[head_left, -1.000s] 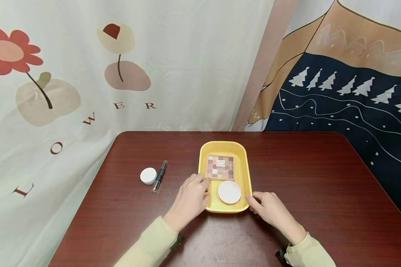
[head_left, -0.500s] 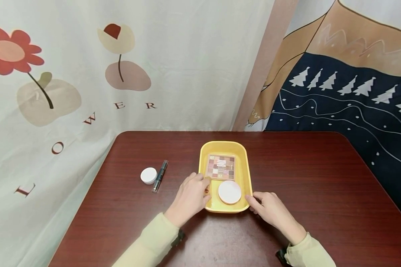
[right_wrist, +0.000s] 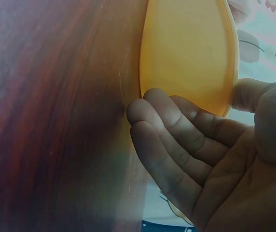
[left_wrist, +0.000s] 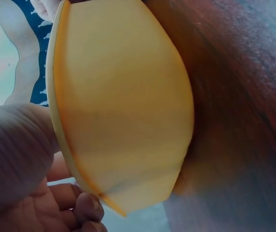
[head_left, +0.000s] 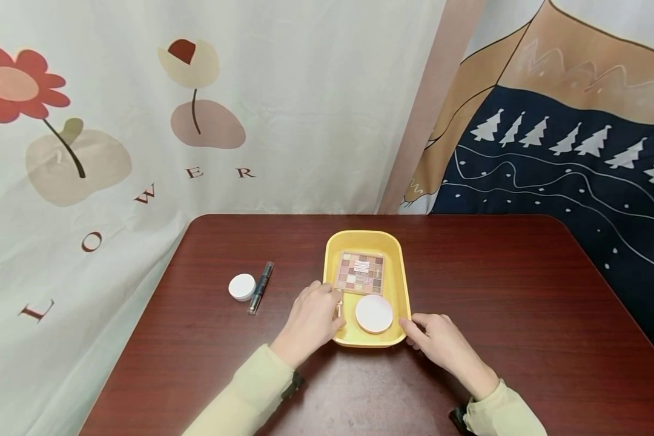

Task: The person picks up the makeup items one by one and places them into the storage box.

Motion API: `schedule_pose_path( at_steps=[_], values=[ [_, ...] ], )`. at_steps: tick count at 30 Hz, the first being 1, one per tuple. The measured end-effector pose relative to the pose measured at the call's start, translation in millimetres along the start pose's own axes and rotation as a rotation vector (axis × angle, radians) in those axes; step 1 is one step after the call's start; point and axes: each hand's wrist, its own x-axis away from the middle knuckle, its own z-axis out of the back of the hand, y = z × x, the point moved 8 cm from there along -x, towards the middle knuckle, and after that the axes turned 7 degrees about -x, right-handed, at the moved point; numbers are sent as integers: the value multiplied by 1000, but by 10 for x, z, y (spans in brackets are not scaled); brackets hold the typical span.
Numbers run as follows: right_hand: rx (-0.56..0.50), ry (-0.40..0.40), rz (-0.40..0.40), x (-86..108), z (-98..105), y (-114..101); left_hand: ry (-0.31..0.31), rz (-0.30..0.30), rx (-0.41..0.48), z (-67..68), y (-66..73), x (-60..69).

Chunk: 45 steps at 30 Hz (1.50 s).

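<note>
Tray (head_left: 395, 275) | right hand (head_left: 441, 342): fingers clamped on it | left hand (head_left: 312, 312): fingers pinching small half-hidden item (head_left: 339, 309) | uneven lift could slide round case (head_left: 374, 313)

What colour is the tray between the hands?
Yellow: the tray shows its colour best in the head view.

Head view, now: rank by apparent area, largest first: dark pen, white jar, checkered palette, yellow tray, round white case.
1. Yellow tray
2. Checkered palette
3. Round white case
Unranked: white jar and dark pen, too close; pen longer, jar wider.
</note>
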Motion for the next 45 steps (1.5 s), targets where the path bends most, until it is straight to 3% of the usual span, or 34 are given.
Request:
schedule_pose_path(
  at_steps=[9, 16, 29, 40, 45],
  values=[
    [1, 5, -2, -7, -2, 10, 129, -68, 54, 63, 4, 88],
    [-4, 5, -1, -10, -8, 9, 180, -85, 106, 115, -33, 128],
    [-8, 0, -1, 4, 6, -14, 168, -26, 195, 148, -152, 216],
    [-12, -2, -12, 12, 12, -21, 213, -5, 160, 177, -283, 289],
    [-14, -1, -7, 15, 18, -26, 203, 25, 160, 161, -342, 314]
  ],
)
